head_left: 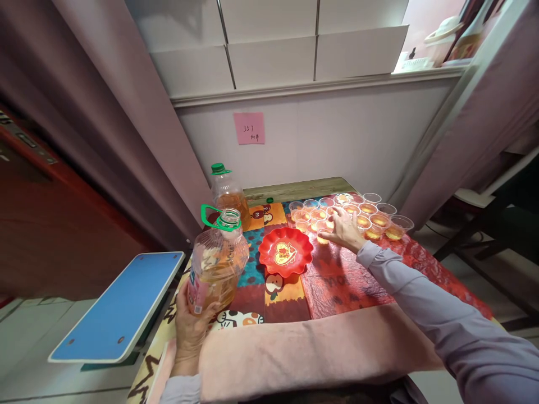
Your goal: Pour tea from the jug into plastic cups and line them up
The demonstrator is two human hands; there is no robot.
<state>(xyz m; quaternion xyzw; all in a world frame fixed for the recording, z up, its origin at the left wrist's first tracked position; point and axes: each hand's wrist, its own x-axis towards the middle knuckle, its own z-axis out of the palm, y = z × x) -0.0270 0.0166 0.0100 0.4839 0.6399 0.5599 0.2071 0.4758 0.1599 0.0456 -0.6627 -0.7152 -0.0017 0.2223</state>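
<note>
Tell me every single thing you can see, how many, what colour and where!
open jug: 1, clear, green handle, left of the plate
capped jug: 1, clear, green cap, behind the open jug
loose cap: 1, green, behind the plate
plate: 1, red, middle
cups: over a dozen, clear, right
tablecloth: 1, multicoloured, under the plate
plastic sheet: 1, red, right
towel: 1, pink, front
board: 1, blue, left
note: 1, pink, back wall
panels: several, white, top
curtains: 2, mauve, left and right
shelf things: several, mixed colours, top right, unclear
left hand: 1, lilac-grey sleeve, holding the open jug
right hand: 1, lilac-grey sleeve, at the front cups
</note>
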